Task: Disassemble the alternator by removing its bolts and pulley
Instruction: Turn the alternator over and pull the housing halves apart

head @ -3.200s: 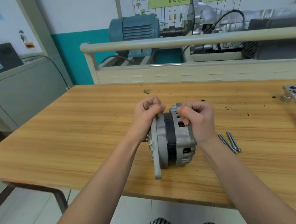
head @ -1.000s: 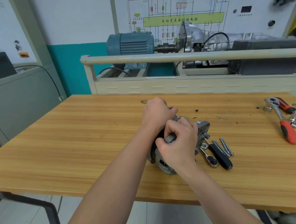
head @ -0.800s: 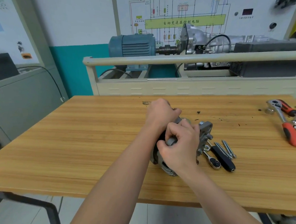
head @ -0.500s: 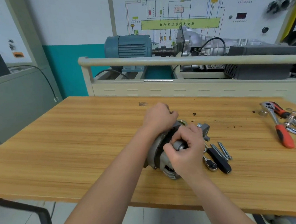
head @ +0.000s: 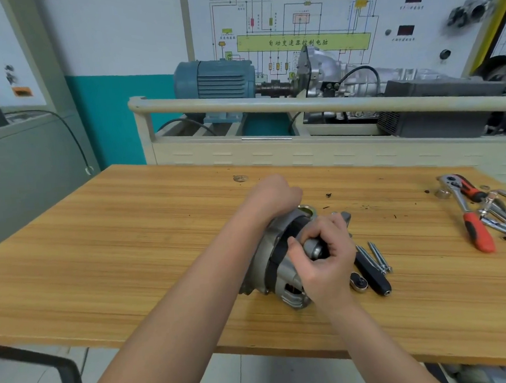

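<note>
The grey alternator (head: 275, 264) lies tilted on the wooden table (head: 130, 243), a black band around its middle. My left hand (head: 273, 197) grips its far left side, fingers hidden behind the housing. My right hand (head: 324, 258) curls round the rear end of the housing, where a round metal part shows between thumb and fingers. Two or three removed long bolts (head: 374, 256) lie just right of the alternator, beside a small black-handled ratchet (head: 369, 276). The pulley is hidden.
A red-handled ratchet (head: 470, 222) and several chrome tools (head: 502, 217) lie at the table's right edge. Small debris specks dot the far tabletop. Behind the table stands a training rig with a beige rail (head: 300, 105) and a blue motor (head: 215, 79).
The alternator has gone from upright between both hands to tilted on its side. My right hand has moved onto its rear end. The black-handled ratchet now lies beside the bolts.
</note>
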A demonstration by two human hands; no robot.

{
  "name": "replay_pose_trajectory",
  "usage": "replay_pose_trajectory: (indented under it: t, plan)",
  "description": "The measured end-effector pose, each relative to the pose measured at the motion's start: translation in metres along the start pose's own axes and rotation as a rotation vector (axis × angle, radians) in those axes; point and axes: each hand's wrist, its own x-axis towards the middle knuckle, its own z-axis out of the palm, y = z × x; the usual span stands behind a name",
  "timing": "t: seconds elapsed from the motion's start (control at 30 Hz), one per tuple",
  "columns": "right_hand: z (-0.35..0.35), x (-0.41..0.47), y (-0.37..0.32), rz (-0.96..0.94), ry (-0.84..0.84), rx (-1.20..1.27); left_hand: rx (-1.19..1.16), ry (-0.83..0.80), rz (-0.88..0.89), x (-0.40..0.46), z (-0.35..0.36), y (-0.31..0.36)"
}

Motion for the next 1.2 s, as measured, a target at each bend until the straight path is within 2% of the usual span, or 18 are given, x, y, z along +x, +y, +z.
replay_pose_trajectory:
  t: [0.1,0.23,0.33,0.5,0.63,0.8,1.07,1.2]
  plan:
    - [-0.002,0.003,-0.002,0.057,-0.066,-0.043,0.235,0.051,0.009,0.005,0.008,0.006]
    - [-0.001,0.008,-0.007,0.142,-0.134,-0.103,0.435,0.263,0.090,0.004,0.016,0.001]
    - [0.004,0.008,-0.013,0.143,-0.091,-0.097,0.433,0.308,0.133,0.006,0.016,-0.001]
    - [0.011,0.001,-0.018,-0.024,-0.068,-0.117,0.425,0.280,0.148,0.010,0.013,0.001]
    - [0.012,-0.002,-0.022,-0.144,-0.100,-0.124,0.417,0.262,0.135,0.015,0.007,-0.003]
    - [0.016,-0.005,-0.022,-0.207,-0.105,-0.128,0.401,0.271,0.145,0.018,0.005,-0.014]
    - [0.030,-0.023,-0.026,-0.381,-0.194,-0.159,0.315,0.342,0.144,0.002,-0.004,-0.047]
    - [0.027,-0.025,-0.027,-0.402,-0.202,-0.189,0.249,0.281,0.124,-0.005,-0.008,-0.047]
